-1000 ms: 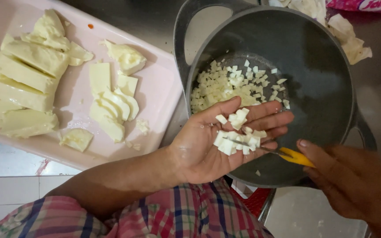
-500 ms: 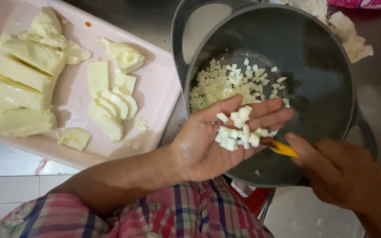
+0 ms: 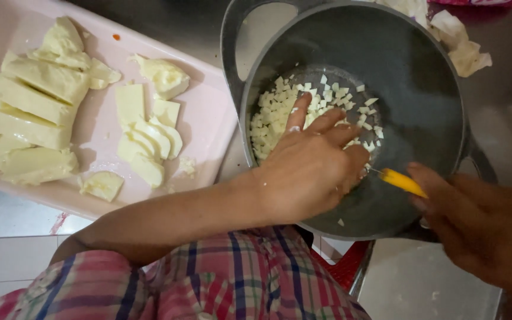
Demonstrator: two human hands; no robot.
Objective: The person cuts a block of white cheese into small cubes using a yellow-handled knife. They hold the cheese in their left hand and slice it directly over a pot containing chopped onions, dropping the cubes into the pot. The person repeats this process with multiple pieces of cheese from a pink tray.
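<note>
My left hand (image 3: 310,166) is turned palm down over the dark grey pot (image 3: 428,106), fingers spread above the small diced pale pieces (image 3: 280,109) at its bottom; whether any pieces remain under the palm is hidden. My right hand (image 3: 475,225) grips a knife with a yellow handle (image 3: 403,181), its tip pointing at my left hand's fingers over the pot. A pink cutting board (image 3: 205,112) at the left carries pale yellow slabs (image 3: 37,101) and thin slices (image 3: 146,136).
The pot stands on a steel counter (image 3: 422,284), with a red object (image 3: 348,266) under its near edge. White peel scraps (image 3: 460,41) lie behind the pot at the top right. My plaid sleeve (image 3: 208,284) fills the bottom.
My left hand held diced pieces palm up over the pot; it has now flipped palm down, and the pieces are gone from view. The knife hand moved slightly closer.
</note>
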